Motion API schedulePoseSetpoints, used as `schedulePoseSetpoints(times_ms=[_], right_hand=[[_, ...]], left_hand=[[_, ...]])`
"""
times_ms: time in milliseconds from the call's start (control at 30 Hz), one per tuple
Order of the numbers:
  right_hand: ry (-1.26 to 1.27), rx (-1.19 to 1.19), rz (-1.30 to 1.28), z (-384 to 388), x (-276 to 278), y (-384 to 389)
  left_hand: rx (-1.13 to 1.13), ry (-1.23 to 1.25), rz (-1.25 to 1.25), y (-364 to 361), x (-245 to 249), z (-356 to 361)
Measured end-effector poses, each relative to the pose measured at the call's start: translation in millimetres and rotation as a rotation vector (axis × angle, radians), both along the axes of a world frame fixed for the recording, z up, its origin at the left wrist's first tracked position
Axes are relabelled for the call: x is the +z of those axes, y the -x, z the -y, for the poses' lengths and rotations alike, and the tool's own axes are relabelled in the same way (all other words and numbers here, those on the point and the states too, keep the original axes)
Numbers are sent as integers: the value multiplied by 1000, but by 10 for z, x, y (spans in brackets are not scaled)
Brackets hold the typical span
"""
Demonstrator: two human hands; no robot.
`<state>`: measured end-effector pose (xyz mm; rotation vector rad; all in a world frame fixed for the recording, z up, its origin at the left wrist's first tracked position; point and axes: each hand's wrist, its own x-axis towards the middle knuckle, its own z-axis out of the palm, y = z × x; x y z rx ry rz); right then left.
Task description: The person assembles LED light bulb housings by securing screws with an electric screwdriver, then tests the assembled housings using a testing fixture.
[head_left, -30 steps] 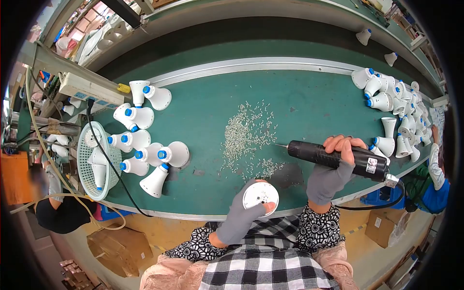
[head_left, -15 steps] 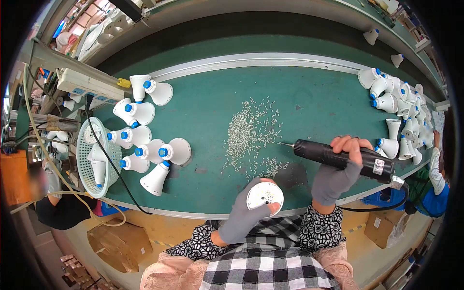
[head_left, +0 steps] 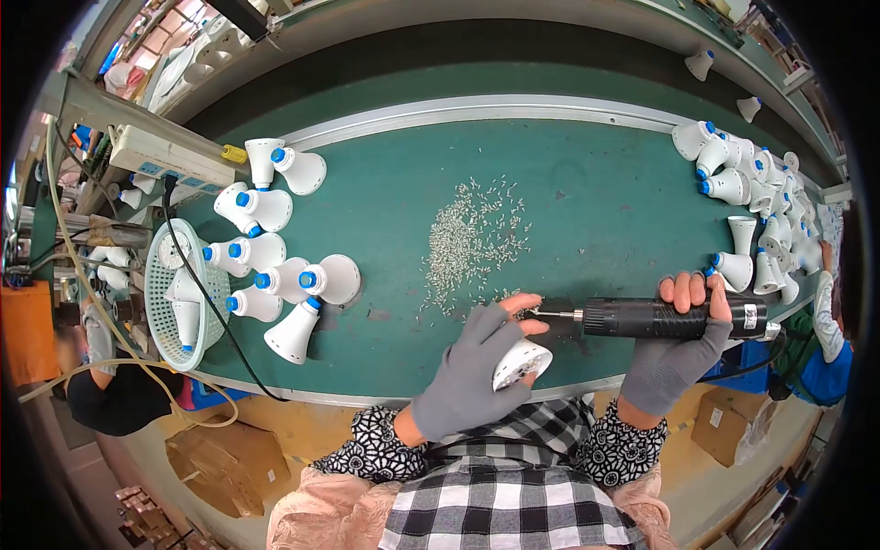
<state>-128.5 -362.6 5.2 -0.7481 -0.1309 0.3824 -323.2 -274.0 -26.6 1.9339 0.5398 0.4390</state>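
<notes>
My left hand [head_left: 466, 378], in a grey fingerless glove, is closed around a white bulb housing [head_left: 519, 361] near the front edge. Its open end is tilted to the right. The thumb and forefinger of that hand meet around the tip of the screwdriver bit; whether a screw is between them I cannot make out. My right hand [head_left: 678, 362], gloved likewise, grips a black electric screwdriver [head_left: 632, 317] held level, bit toward the left. Behind my left hand, small pale screws [head_left: 454, 247] lie spread in a loose pile.
White bulb housings with blue caps [head_left: 330, 279] stand and lie at left; many more [head_left: 733, 188] crowd the right end. A pale green basket [head_left: 156, 316] holds several. A black cord [head_left: 209, 307] crosses the left side from a power strip [head_left: 170, 158]. Another person's sleeve [head_left: 828, 316] shows at far right.
The screwdriver has moved right and down and turned level. My left hand has risen to its bit, fingers now at the tip, and the bulb housing has tilted from face-up toward the right.
</notes>
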Motion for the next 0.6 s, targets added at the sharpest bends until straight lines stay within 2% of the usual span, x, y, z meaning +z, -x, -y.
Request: schedulePoseSetpoints(times_ms=[333,433,600], right_hand=[[-21,6,-18,54,8,-15],[-13,-1,-28,45,22,9],[-76,49,-21,52,25,29]], left_hand=[[58,-63,-16,43,17,47],[40,-163,10,38,7,53],[-1,-187,-35,19,50,52]])
